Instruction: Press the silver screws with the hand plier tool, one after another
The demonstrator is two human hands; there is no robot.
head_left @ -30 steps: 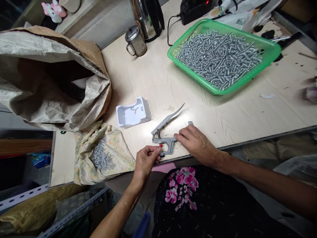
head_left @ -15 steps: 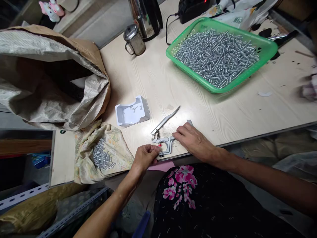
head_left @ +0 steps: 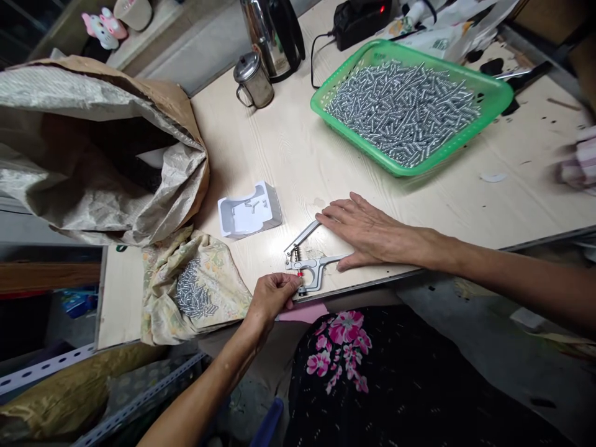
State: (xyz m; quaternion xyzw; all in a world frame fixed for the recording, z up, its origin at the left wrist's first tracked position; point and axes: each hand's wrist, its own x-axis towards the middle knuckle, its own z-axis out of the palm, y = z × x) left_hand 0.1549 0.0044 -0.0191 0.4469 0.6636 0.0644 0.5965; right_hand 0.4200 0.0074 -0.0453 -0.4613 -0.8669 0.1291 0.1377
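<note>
A pair of snap-fastener pliers (head_left: 318, 274), grey metal with a spring and a red tip in the jaw, lies near the table's front edge. Its handles stand apart. My left hand (head_left: 272, 293) is closed in a pinch beside the jaw; what its fingertips hold is hidden. My right hand (head_left: 365, 233) spans the handles from the right, fingers stretched over the upper one and thumb at the lower one. Behind the pliers sits a cut-open white box (head_left: 251, 217) with a few small metal pieces inside.
A green basket (head_left: 410, 166) full of small ridged metal pieces stands at the back right. More lie on a patterned cloth (head_left: 228, 273) at left, below a large open sack (head_left: 186, 180). A lidded metal cup (head_left: 256, 84) and a kettle (head_left: 274, 43) stand behind.
My right hand has shifted from a curled position at the lower handle to a spread one across both handles. My left hand stays by the jaw. The view has shifted slightly.
</note>
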